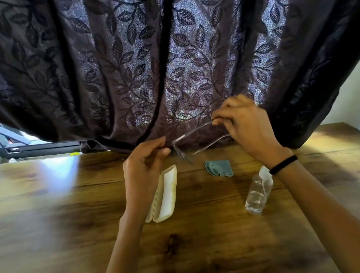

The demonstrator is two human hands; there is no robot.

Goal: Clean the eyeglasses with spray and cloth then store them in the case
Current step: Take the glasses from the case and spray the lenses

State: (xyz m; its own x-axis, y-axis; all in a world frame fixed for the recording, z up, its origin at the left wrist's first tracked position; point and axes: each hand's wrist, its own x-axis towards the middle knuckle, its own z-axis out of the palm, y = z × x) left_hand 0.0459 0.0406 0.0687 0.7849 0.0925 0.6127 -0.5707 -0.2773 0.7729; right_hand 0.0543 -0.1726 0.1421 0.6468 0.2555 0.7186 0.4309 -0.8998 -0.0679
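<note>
Centrally, a pair of clear-framed eyeglasses point(198, 142) is held above the far part of a wooden table point(46, 213), in front of a dark curtain point(140, 61) patterned with leaves. The right hand point(246, 127) is closed on the ends of the temple arms, pinched between its fingertips point(217, 120), so that the frame front hangs down and toward the left. The left hand point(142, 164) is raised just beside the frame front, its fingers curled with thumb and forefinger brought close together; whether the frame is actually touched by it cannot be told, since the picture is blurred there. A black band point(283, 164) is worn on the right wrist.

Three further items are laid on the table below the hands. An open cream-white case point(166, 195) is seen beneath the left wrist, its long axis running away from the viewer. A small teal cloth point(218, 168), crumpled, is placed to the right of the case and almost directly under the eyeglasses. A clear spray bottle point(258, 191) with a pale cap is stood nearer the viewer, partly hidden at its top by the right wrist. A grey metal frame point(14, 148) is visible at the far left, beyond the table edge.
</note>
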